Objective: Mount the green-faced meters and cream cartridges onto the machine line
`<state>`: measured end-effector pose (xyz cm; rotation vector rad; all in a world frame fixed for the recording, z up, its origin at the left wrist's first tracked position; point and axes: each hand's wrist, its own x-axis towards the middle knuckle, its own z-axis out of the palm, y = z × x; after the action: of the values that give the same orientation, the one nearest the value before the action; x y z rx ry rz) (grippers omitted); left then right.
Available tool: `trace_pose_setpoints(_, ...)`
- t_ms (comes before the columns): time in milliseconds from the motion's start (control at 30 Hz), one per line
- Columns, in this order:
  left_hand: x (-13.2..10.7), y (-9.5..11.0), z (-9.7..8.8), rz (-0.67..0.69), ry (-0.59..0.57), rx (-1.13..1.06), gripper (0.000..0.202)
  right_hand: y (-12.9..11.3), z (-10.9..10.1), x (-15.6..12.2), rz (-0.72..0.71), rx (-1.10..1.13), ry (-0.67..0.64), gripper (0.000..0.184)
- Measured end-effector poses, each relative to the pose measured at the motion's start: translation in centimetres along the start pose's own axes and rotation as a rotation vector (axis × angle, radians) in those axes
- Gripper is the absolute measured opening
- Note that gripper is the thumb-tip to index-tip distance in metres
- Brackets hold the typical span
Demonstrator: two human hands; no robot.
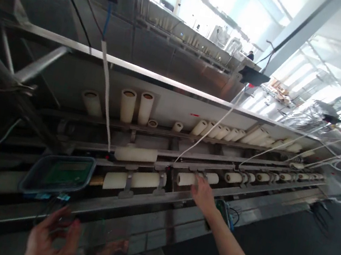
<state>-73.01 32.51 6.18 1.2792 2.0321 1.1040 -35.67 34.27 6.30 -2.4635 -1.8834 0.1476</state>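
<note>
My right hand (204, 195) reaches over a cream-coloured roller (186, 179) on the machine's rail, its fingertips at the roller's middle. The fingers look slightly spread and touch or nearly touch the surface; a firm grasp does not show. My left hand (54, 236) hangs low at the front left, blurred, with fingers curved and apart and nothing visible between them. Above it, a clear plastic tray (92, 175) holding a green item sits on the rail. To the tray's right lies another cream roller (115, 180), with a loose cream tube (136, 154) behind it.
Several upright cream tubes (127, 106) stand on the back ledge, and others lean farther right. White cords (107, 85) slant down from overhead. A metal strut (15, 91) crosses the left side. Beside my right forearm lies a small dark-green object (222, 209).
</note>
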Motion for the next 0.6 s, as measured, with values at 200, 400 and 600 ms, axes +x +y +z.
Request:
trace_pose_setpoints(200,-4.0,4.8,7.8,0.453,-0.329,-0.12,0.029,9.1,-1.0,3.3,-0.033,-0.18,-0.139,0.047)
trace_pose_setpoints(400,-6.8,10.4,19.2,0.779,-0.582,-0.009,0.027,10.7,0.7,7.1,-0.308,-0.138,-0.264,0.054)
trace_pose_setpoints(600,-7.3,13.9,30.3,0.943,-0.722,0.265,0.047,11.5,1.8,8.7,-0.495,-0.038,-0.282,0.053)
